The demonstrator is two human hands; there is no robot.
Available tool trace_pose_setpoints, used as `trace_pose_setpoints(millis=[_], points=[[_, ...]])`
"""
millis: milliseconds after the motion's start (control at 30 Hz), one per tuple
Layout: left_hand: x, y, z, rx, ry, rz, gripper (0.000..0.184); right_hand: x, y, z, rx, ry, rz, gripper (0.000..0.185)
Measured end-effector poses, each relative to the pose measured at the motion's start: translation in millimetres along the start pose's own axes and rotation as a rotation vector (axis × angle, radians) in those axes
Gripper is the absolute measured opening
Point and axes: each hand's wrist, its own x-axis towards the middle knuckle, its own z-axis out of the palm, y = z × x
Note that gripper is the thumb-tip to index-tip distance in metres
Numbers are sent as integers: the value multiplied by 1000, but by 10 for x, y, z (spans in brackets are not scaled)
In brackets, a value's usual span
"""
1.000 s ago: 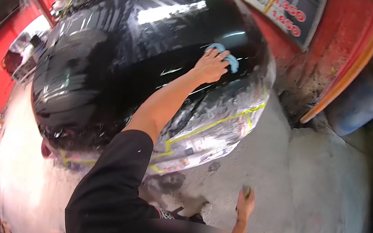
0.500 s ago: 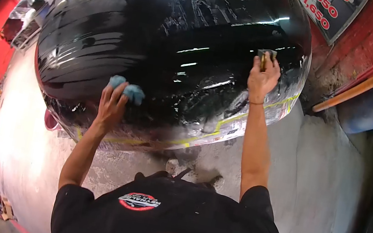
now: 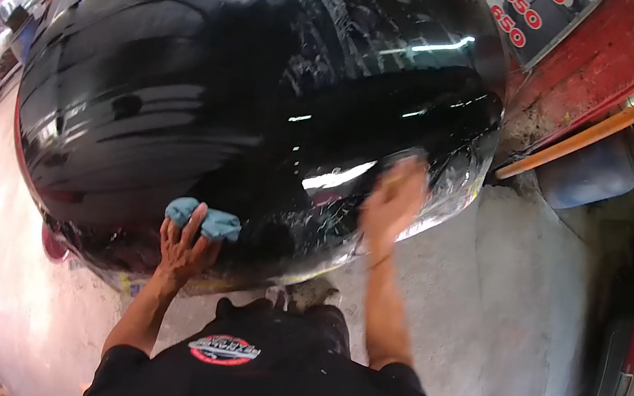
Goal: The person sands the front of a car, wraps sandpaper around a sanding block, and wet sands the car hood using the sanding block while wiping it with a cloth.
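Containers: a blue drum lay tilted near the red wall, partly behind an orange pole; its inside was hidden, so what it held could not be told. A red rounded object showed low beside the left end of the panel, too little of it visible to name.
Black panel: the broad, curved black panel filled the middle of the view, in front of the person. Its surface was glossy, with bright light streaks, pale wavy reflections on the left, and whitish smears and droplet-like marks toward the upper middle and near edge.
Covering: clear plastic film wrapped the panel's right-hand edge, wrinkled and shiny.
Left hand: the left hand rested at the near edge of the panel, its grip clamped over a bunched blue cloth, fingers a little spread.
Blue cloth: it lay crumpled against the black surface.
Right hand: the right hand was over the near right part of the panel, blurred. A small yellowish patch showed at its fingers; whether the grip was together or apart could not be told.
Sign: a dark sign with red-and-white numbers stood at upper right.
Floor: grey concrete.
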Motion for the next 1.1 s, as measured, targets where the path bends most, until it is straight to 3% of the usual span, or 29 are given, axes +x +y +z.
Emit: trace_pose_setpoints(millis=[33,67,100,200,233,267,300,333,400,433,467,500,567,667,700,733,767,833,900,933,967,1000,1067,1100], points=[[14,-12,6,-9,13,9,44,422,648,110,-120,-71,367,29],[-7,-2,-13,-14,-16,-2,42,1082,765,-11,-129,-85,487,23],[-16,-8,-20,-17,-42,-10,41,1338,1264,119,-225,24,342,30],[-48,-42,12,-33,-29,19,43,1283,961,2,-84,-15,428,31],[-75,-37,41,-33,-38,18,46,1006,489,-120,-66,-108,467,25],[-95,-34,53,-20,-48,12,47,356,381,73,-173,26,252,20],[-93,-23,46,-29,-59,3,47,35,-338,-40,-230,-27,44,27],[-98,-18,14,-43,-71,1,46,-257,-741,-103,-84,-59,117,30],[-95,-57,12,-53,-56,33,44,-283,-753,-117,-31,-92,117,29],[-75,-73,20,-63,-49,36,44,11,-341,-54,-124,-104,29,26],[-57,-69,9,-66,-72,29,44,253,295,141,-195,151,12,20],[-83,-46,-21,-68,-104,19,44,766,584,60,-119,-112,590,26],[-146,-41,-45,-64,-94,14,43,1240,882,6,-21,-57,725,33],[-101,-55,45,-68,-32,15,40,455,118,-56,-152,-19,399,19],[-104,-36,33,-79,-36,9,40,-8,-249,15,-172,141,146,23],[-109,-29,2,-69,-49,-4,37,-318,-709,-172,39,-110,242,31],[-90,-44,-1,-55,-55,-9,35,-579,-979,-193,12,-80,262,32],[-94,-51,30,-63,-24,8,34,-293,-558,-178,59,-62,63,26],[-127,-67,39,-40,-70,23,42,301,182,-12,-73,-100,171,21],[-138,-62,31,-40,-75,36,42,752,386,1,13,-91,569,22],[-118,-59,44,-43,-52,30,44,1014,679,100,-204,-7,367,23],[-99,-68,54,-47,-27,27,45,1040,496,21,-203,4,383,23],[-96,-93,79,-52,-18,44,45,973,72,-96,-7,-133,656,20],[-108,-76,80,-56,-12,29,46,393,-71,96,-73,111,292,18]])
